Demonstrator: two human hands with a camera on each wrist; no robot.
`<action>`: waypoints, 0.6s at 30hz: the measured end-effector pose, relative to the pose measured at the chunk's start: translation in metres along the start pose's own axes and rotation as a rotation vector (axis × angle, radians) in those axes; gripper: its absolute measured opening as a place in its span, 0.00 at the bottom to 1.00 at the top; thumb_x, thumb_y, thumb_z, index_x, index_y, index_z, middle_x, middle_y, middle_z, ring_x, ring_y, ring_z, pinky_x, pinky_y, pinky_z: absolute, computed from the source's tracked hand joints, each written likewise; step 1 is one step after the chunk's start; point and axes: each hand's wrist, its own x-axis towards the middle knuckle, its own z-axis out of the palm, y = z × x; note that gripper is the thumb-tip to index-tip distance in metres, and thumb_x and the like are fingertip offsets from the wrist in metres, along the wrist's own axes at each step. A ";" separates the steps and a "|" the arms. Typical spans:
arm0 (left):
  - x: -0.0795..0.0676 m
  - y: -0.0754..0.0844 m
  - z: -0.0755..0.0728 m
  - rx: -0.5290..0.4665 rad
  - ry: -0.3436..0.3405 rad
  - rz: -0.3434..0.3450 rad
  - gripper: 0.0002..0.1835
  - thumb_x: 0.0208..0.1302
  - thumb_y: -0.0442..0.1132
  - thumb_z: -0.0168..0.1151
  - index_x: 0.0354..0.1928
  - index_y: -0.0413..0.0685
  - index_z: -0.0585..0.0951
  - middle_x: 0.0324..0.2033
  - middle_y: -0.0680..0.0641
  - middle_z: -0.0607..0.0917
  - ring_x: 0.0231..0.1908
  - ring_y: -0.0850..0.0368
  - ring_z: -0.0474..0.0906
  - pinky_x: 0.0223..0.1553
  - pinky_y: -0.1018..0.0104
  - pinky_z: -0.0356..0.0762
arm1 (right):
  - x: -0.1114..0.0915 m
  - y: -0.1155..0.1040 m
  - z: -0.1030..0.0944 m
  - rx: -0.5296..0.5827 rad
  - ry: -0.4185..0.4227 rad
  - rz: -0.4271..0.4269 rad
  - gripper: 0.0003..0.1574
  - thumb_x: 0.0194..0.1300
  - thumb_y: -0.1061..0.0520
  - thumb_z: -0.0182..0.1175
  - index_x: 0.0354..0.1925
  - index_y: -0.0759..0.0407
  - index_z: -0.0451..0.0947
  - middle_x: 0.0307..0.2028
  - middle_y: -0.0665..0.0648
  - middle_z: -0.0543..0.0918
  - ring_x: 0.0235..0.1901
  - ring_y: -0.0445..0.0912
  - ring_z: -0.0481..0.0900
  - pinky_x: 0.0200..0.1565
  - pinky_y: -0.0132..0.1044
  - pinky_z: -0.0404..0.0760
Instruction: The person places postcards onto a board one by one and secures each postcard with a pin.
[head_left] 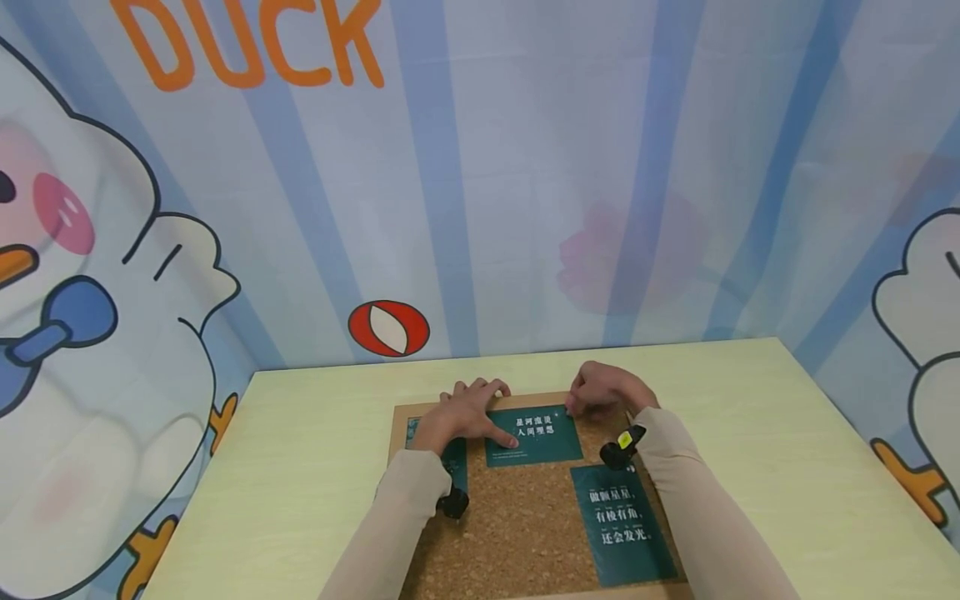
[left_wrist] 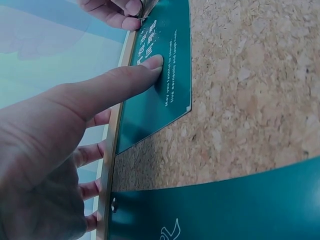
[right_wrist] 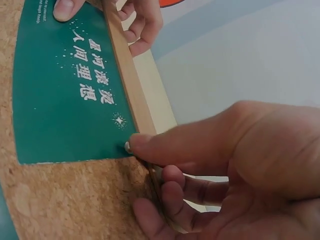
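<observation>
A wood-framed corkboard (head_left: pixel 510 525) lies on the table, with a teal card (head_left: pixel 534 448) bearing white writing along its far edge. My left hand (head_left: pixel 461 417) holds the board there: its thumb presses on the card while the other fingers bend over the outside of the frame. At the card's far right corner, the right hand (head_left: pixel 603 387) presses a silver thumbtack (right_wrist: pixel 128 146) with the thumb. Its other fingers curl around the board's frame, seen in the right wrist view. The thumb partly covers the tack.
A second teal card (head_left: pixel 630 525) lies on the board's right side. Another card (left_wrist: pixel 225 205) is at the left, partly behind my left arm, with a silver tack (left_wrist: pixel 115 204) near its edge. Behind the pale table (head_left: pixel 300 467) hangs a striped cartoon backdrop (head_left: pixel 525 183).
</observation>
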 end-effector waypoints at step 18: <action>-0.001 0.001 -0.001 -0.017 -0.010 0.001 0.44 0.53 0.62 0.79 0.69 0.61 0.70 0.65 0.46 0.72 0.61 0.41 0.64 0.68 0.30 0.53 | 0.009 0.002 0.010 0.069 0.084 0.037 0.09 0.72 0.64 0.64 0.33 0.62 0.87 0.26 0.55 0.80 0.20 0.44 0.69 0.24 0.34 0.68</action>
